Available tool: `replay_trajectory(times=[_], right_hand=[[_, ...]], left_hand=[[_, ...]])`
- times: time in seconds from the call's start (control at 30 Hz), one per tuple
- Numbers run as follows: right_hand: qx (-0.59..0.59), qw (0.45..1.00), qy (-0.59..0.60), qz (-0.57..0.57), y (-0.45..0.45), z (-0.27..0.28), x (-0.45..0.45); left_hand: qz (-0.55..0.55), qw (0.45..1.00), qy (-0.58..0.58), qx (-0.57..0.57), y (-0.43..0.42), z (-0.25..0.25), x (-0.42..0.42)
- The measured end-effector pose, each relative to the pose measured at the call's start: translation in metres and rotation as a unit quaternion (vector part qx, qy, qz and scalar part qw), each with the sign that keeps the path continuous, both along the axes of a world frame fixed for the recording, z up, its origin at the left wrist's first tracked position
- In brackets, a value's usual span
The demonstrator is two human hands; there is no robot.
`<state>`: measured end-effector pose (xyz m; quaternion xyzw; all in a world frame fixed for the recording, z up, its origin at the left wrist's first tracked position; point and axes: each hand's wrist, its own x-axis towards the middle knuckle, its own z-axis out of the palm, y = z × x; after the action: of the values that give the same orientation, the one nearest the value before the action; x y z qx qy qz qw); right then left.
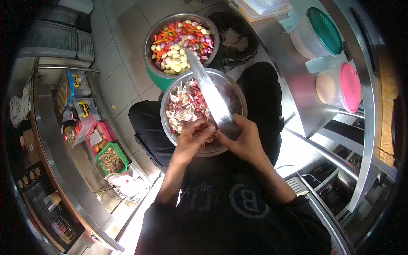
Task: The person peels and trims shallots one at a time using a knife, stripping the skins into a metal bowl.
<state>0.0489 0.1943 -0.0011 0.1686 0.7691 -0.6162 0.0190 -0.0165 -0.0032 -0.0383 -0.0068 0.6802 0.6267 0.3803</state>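
A wide knife [210, 95] is gripped in my right hand [246, 140], its blade angled up and to the left over the metal bowl [241, 95] on my lap. My left hand [189, 142] pinches a small reddish shallot [207, 134], mostly covered by the fingers, close to my right thumb. Both hands are over the near side of the bowl. Inside lie papery white and red-purple peels [187, 106]. Just beyond stands a second metal bowl [148, 46] filled with red and orange chillies [176, 30], peeled garlic cloves [175, 61] and shallots [206, 42].
The filled bowl rests on a green base [156, 80] on the tiled floor. A black plastic bag [233, 40] lies beside it. On the right, a steel counter holds green-lidded [324, 32] and pink-lidded tubs [340, 87]. At left are a green basket [112, 158] and plastic boxes.
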Motion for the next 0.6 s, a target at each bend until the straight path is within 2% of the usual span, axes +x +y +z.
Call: replay_trajectory(times=[0.07, 0.17, 0.3, 0.37, 0.4, 0.47, 0.53, 0.6], right_hand=[[0.014, 1.0, 0.013, 0.013, -0.001, -0.007, 0.0], [0.02, 1.0, 0.006, 0.021, 0.0, -0.011, 0.002], [-0.007, 0.999, -0.034, -0.003, 0.0, -0.008, 0.003], [-0.01, 1.0, -0.012, -0.004, 0.001, -0.003, 0.001], [-0.015, 1.0, 0.011, -0.006, 0.001, -0.002, 0.0], [-0.024, 1.0, 0.0, 0.009, 0.003, -0.003, 0.001], [-0.033, 0.999, -0.009, 0.025, 0.001, -0.007, 0.002], [-0.009, 0.997, 0.068, 0.026, -0.002, -0.011, 0.002]], left_hand=[[0.031, 0.996, -0.072, 0.048, 0.002, 0.003, 0.005], [0.056, 0.989, -0.127, 0.042, -0.001, 0.001, 0.008], [0.129, 0.977, -0.152, 0.076, 0.006, 0.012, 0.01], [0.147, 0.988, 0.009, 0.04, 0.007, -0.004, 0.014], [0.148, 0.988, 0.009, 0.041, 0.006, 0.001, 0.011], [0.021, 0.999, -0.034, 0.031, 0.0, 0.013, 0.006], [0.01, 0.998, -0.035, 0.047, 0.0, 0.012, 0.008], [-0.001, 0.997, -0.036, 0.063, -0.002, 0.008, 0.008]])
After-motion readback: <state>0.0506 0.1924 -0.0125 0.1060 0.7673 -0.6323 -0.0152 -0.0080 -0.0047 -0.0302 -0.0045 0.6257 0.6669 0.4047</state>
